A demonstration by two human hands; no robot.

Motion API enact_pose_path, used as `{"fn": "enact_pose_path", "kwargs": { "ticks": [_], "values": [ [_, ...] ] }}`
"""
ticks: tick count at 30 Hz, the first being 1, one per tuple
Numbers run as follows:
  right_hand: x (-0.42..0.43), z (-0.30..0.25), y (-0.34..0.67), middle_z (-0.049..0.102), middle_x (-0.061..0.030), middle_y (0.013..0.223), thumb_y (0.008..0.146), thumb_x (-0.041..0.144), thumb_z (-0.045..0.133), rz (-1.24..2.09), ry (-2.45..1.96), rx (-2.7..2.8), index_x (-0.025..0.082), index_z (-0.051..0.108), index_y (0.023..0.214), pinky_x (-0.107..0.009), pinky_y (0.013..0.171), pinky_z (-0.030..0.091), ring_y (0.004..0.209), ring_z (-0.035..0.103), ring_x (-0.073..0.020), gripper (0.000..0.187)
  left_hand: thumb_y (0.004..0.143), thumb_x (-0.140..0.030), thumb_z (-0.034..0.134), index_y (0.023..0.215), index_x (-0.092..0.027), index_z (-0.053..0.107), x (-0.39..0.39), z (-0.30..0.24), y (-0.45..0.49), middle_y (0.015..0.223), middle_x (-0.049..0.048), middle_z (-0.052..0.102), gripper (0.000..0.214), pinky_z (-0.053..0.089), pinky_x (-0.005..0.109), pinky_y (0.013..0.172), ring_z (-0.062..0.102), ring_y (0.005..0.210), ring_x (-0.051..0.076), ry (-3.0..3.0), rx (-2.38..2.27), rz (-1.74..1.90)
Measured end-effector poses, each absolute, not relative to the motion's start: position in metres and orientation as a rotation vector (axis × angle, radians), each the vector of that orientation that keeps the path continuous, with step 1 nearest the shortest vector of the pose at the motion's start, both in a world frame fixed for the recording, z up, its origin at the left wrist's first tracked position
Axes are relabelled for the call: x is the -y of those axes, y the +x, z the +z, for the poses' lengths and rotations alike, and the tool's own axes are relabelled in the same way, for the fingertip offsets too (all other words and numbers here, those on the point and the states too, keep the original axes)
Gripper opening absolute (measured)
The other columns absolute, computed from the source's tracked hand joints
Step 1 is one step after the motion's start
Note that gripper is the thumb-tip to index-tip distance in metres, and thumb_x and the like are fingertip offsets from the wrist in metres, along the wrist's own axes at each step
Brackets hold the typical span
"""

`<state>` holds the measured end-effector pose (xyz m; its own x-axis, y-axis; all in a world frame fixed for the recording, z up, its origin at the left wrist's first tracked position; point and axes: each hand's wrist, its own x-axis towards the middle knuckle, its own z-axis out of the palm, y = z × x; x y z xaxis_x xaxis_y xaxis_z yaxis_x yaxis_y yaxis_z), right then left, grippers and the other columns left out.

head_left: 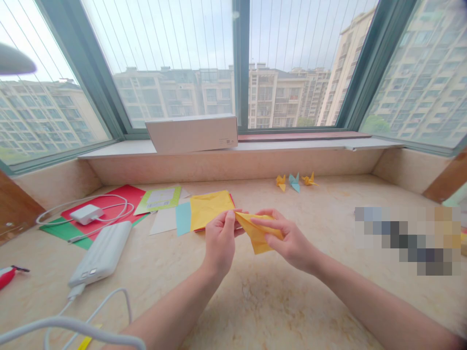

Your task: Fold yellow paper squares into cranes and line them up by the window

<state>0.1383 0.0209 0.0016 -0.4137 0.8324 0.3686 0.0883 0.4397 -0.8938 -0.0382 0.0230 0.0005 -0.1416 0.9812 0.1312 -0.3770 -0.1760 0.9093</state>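
A folded yellow sheet of origami paper point(258, 234) is held up over the stone counter between both hands. My left hand point(223, 233) pinches its pointed left corner between thumb and fingers. On the other side my right hand point(282, 237) grips the wider part, with fingers on top and at the edge. Just behind my left hand lies a stack of yellow paper point(209, 206), with a light blue sheet point(183, 218) beside it. Farther back stand two yellow paper cranes point(280, 183) and a blue paper crane point(294, 182) between them.
To the left, a white power bank point(102, 255) and a charger point(86, 214) with cables lie near red paper point(136, 197) and green paper point(58, 228). A white box point(191, 133) rests on the window ledge. A blurred patch point(408, 240) covers something at right.
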Motion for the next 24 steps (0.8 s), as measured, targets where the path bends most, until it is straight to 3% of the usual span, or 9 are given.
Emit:
{"fn": "enact_pose_path", "kwargs": {
  "ticks": [9, 17, 21, 24],
  "values": [
    [-0.022, -0.001, 0.140, 0.049, -0.0064, 0.127, 0.082, 0.008, 0.051, 0.876, -0.790, 1.860, 0.035, 0.069, 0.121, -0.043, 0.102, 0.048, 0.118, 0.052, -0.0231, 0.051, 0.081, -0.046, 0.070, 0.095, -0.011, 0.072, -0.020, 0.005, -0.034, 0.090, 0.0117, 0.077, 0.038, 0.057, 0.041, 0.086, 0.073, 0.091, 0.025, 0.984, -0.854, 1.550],
    [-0.025, -0.001, 0.140, 0.049, -0.0056, 0.126, 0.081, 0.014, 0.057, 0.990, -0.818, 1.724, 0.031, 0.078, 0.099, -0.040, 0.093, 0.053, 0.113, 0.056, -0.0227, 0.033, 0.079, -0.042, 0.074, 0.097, -0.012, 0.073, -0.023, 0.004, -0.034, 0.094, 0.0106, 0.077, 0.035, 0.057, 0.041, 0.088, 0.073, 0.090, 0.024, 0.943, -0.836, 1.562],
    [-0.031, -0.001, 0.140, 0.053, -0.0046, 0.122, 0.078, 0.024, 0.068, 1.154, -0.802, 1.529, 0.026, 0.078, 0.085, -0.037, 0.092, 0.052, 0.107, 0.059, -0.0211, 0.013, 0.078, -0.045, 0.075, 0.095, -0.012, 0.073, -0.025, 0.004, -0.036, 0.091, 0.0104, 0.077, 0.037, 0.057, 0.042, 0.088, 0.073, 0.091, 0.026, 0.889, -0.813, 1.598],
    [-0.035, 0.000, 0.139, 0.058, -0.0043, 0.121, 0.074, 0.030, 0.076, 1.278, -0.779, 1.369, 0.024, 0.078, 0.082, -0.036, 0.092, 0.051, 0.106, 0.061, -0.0217, 0.010, 0.077, -0.047, 0.074, 0.093, -0.012, 0.072, -0.026, 0.005, -0.037, 0.089, 0.0101, 0.077, 0.039, 0.057, 0.041, 0.086, 0.074, 0.090, 0.026, 0.863, -0.810, 1.624]
  ]
}}
